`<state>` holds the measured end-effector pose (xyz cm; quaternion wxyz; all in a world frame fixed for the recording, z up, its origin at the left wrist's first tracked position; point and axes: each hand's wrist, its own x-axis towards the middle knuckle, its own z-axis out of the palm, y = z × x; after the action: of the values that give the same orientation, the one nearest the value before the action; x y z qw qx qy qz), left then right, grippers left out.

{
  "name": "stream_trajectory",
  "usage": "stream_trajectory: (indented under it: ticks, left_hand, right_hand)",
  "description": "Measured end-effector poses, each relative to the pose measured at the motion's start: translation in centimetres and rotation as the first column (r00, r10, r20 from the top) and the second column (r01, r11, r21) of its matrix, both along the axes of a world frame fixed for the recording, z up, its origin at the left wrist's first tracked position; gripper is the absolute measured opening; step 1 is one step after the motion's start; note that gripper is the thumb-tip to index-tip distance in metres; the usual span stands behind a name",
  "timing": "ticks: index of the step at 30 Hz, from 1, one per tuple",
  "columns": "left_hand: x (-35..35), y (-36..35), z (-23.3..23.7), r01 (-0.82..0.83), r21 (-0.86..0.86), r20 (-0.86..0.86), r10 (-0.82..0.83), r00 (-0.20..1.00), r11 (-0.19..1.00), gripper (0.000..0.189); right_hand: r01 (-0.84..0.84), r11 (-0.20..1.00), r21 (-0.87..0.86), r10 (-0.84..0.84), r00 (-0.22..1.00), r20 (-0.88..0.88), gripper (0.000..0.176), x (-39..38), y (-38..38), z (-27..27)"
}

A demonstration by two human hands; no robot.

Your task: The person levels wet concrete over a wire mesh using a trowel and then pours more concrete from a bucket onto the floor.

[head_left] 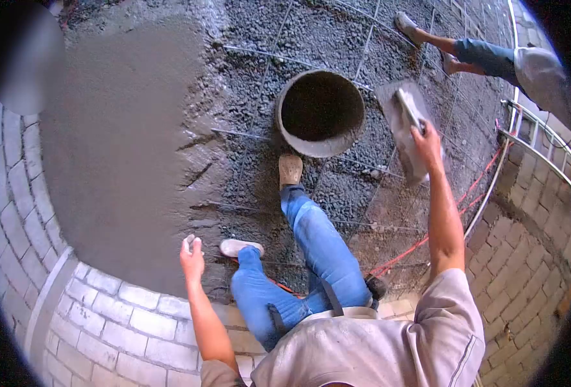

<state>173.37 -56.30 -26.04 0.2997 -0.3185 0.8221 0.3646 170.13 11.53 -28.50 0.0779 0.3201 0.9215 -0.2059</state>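
My right hand (427, 146) is closed round the handle of a wide, flat finishing trowel (400, 126). The trowel's plate is blurred, held over the gravel (337, 187) to the right of a round bucket (287, 137). The bucket's rim is coated in grey and its inside is dark. My left hand (193, 258) hangs low near the edge of the smoothed wet concrete (124, 148), fingers loosely bent and slightly apart, with nothing visible in them. Pale grey smears cover its fingertips.
Steel bars (269, 53) cross the gravel. A red hose or cable (401, 250) runs along the right. Another person (492, 61) stands at the upper right, near a ladder (537, 145). Block walls (143, 329) border the floor. My shoe (290, 169) is close to the bucket.
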Motion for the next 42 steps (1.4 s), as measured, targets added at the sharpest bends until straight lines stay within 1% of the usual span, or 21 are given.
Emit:
stream_trajectory:
  ticks: [5, 9, 11, 12, 15, 16, 18, 21, 23, 25, 26, 27, 29, 30, 31, 32, 34, 37, 38, 40, 42]
  left_hand:
    - [-2.7, -2.6, 4.8, 0.006, -0.202, -0.066, -0.02, 0.998, 0.979, 0.033]
    - [-2.1, -4.2, 7.4, -0.033, -0.207, -0.053, 0.023, 0.998, 0.978, 0.032]
    - [-1.9, -3.5, 8.3, -0.018, -0.238, 0.029, 0.026, 0.999, 0.971, 0.032]
    - [-2.0, -2.1, 8.9, -0.074, -0.236, 0.049, 0.088, 0.995, 0.969, 0.032]
    - [-2.8, 0.6, 9.0, 0.04, -0.183, 0.18, -0.006, 0.984, 0.982, 0.035]
    - [-3.8, 1.6, 9.2, 0.03, -0.183, 0.172, 0.002, 0.985, 0.983, 0.035]
    - [-6.0, 3.7, 9.2, 0.22, -0.189, 0.268, -0.166, 0.949, 0.957, 0.035]
    - [-12.3, 5.2, 6.8, 0.306, -0.157, 0.323, -0.244, 0.914, 0.939, 0.034]
    - [-20.0, 7.5, 6.4, 0.276, -0.145, 0.35, -0.211, 0.913, 0.95, 0.037]
    - [-28.9, 9.2, 3.8, 0.238, -0.147, 0.354, -0.173, 0.919, 0.96, 0.038]
    - [-33.8, 10.1, 2.4, 0.279, -0.135, 0.324, -0.224, 0.919, 0.951, 0.037]
    - [-37.9, 10.4, -0.4, 0.27, -0.132, 0.315, -0.218, 0.924, 0.954, 0.037]
    - [-47.3, 11.2, -7.7, 0.37, -0.14, 0.188, -0.342, 0.921, 0.918, 0.035]
    - [-53.2, 13.7, -7.6, 0.313, -0.043, 0.085, -0.309, 0.947, 0.949, 0.036]
    - [-58.8, 17.4, -4.6, 0.258, 0.058, 0.032, -0.26, 0.965, 0.964, 0.037]
    - [-64.0, 21.5, -0.5, 0.205, 0.089, 0.079, -0.212, 0.974, 0.975, 0.036]
    - [-69.5, 25.2, 0.8, 0.05, 0.268, -0.03, -0.044, 0.999, 0.962, 0.033]
    - [-75.0, 28.0, 3.5, 0.078, 0.321, -0.055, -0.064, 0.996, 0.944, 0.029]
    - [-75.6, 28.2, 4.0, 0.053, 0.307, -0.053, -0.038, 0.998, 0.95, 0.029]
    - [-76.0, 27.6, 3.3, 0.035, 0.319, -0.011, -0.034, 0.999, 0.947, 0.03]
    - [-75.2, 26.1, 2.6, 0.129, 0.195, 0.015, -0.134, 0.991, 0.972, 0.031]
  right_hand:
    - [0.007, 0.997, -0.073, -0.006, 1.0, 0.014, 0.041, 1.1, 1.7, 1.4]
    - [0.05, 0.994, -0.1, -0.049, 0.999, 0.013, 0.041, -0.8, 2.7, 4.6]
    - [0.054, 0.989, -0.137, -0.05, 0.998, 0.029, 0.04, -2.6, 3.1, 7.0]
    - [0.029, 0.991, -0.128, -0.026, 0.999, 0.026, 0.038, -3.5, 3.6, 7.8]
    - [-0.062, 0.982, -0.176, 0.046, 0.994, -0.095, 0.037, -7.5, 3.8, 12.1]
    - [-0.131, 0.982, -0.134, 0.114, 0.985, -0.126, 0.036, -9.1, 4.2, 12.9]
    - [-0.139, 0.975, -0.173, 0.122, 0.987, -0.108, 0.036, -12.8, 4.0, 15.4]
    - [-0.192, 0.966, -0.174, 0.167, 0.975, -0.149, 0.036, -19.5, 5.1, 16.9]
    - [-0.249, 0.958, -0.141, 0.221, 0.957, -0.19, 0.036, -24.5, 5.7, 17.4]
    - [-0.242, 0.952, -0.187, 0.224, 0.968, -0.114, 0.036, -31.0, 6.3, 18.0]
    - [-0.242, 0.951, -0.19, 0.23, 0.969, -0.086, 0.037, -34.1, 6.6, 17.8]
    - [-0.24, 0.952, -0.189, 0.23, 0.971, -0.07, 0.037, -38.0, 7.1, 17.2]
    - [-0.251, 0.95, -0.185, 0.243, 0.968, -0.068, 0.037, -45.6, 8.2, 14.6]
    - [-0.273, 0.938, -0.215, 0.276, 0.961, -0.019, 0.037, -48.6, 8.8, 13.9]
    - [-0.273, 0.931, -0.242, 0.291, 0.956, 0.04, 0.037, -50.8, 8.8, 14.2]
    - [-0.239, 0.934, -0.264, 0.282, 0.95, 0.138, 0.037, -53.6, 8.2, 14.6]
    - [-0.241, 0.925, -0.293, 0.296, 0.941, 0.161, 0.038, -60.2, 7.7, 14.8]
    - [-0.329, 0.892, -0.309, 0.373, 0.923, 0.093, 0.039, -67.7, 6.8, 15.4]
    - [-0.468, 0.861, -0.196, 0.466, 0.883, -0.06, 0.035, -69.5, 6.7, 15.3]
    - [-0.501, 0.843, -0.196, 0.497, 0.865, -0.073, 0.034, -74.5, 6.5, 16.7]
    - [-0.527, 0.834, -0.163, 0.522, 0.849, -0.076, 0.033, -78.9, 6.8, 18.1]
